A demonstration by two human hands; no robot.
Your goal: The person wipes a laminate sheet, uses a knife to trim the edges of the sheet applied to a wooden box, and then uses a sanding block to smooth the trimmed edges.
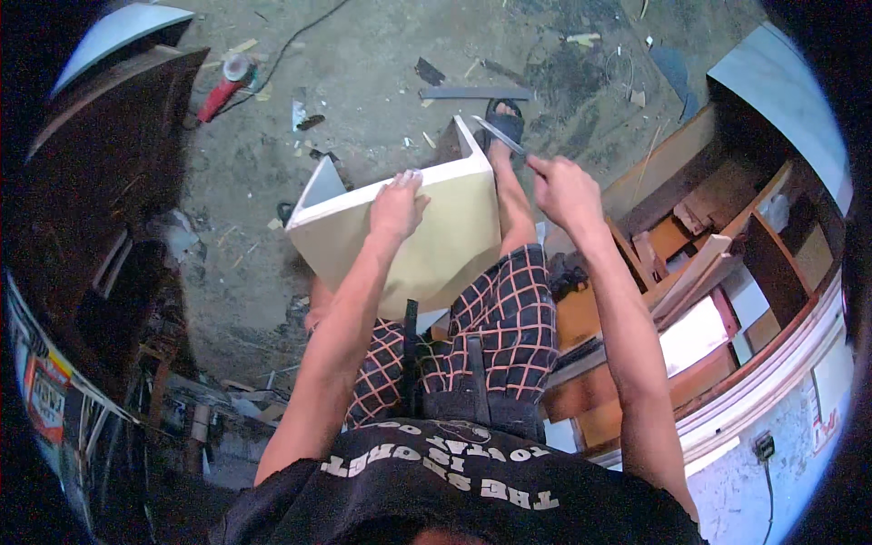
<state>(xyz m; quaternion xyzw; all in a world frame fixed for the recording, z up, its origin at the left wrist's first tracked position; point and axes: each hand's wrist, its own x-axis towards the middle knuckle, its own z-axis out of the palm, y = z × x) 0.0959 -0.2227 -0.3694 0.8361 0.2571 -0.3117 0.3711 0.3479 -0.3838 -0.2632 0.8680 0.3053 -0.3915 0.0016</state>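
A three-sided box of boards [400, 241], cream on its outer face with white edges, rests tilted between my legs. My left hand [397, 207] grips its upper white edge near the middle, fingers over the rim. In my right hand [568, 193], closed round the handle, is a long, thin metal blade [500, 134]; whether it is a knife or a file I cannot tell. The blade points up and left, just beyond the box's right corner and over my sandalled foot [502, 115]. The handle is mostly hidden by my fingers.
A red angle grinder [222, 89] with a cord lies on the concrete floor at the upper left. Offcuts and a grey strip [474, 94] are scattered ahead. An open wooden cabinet [699, 245] holding boards stands on the right, dark furniture [109, 154] on the left.
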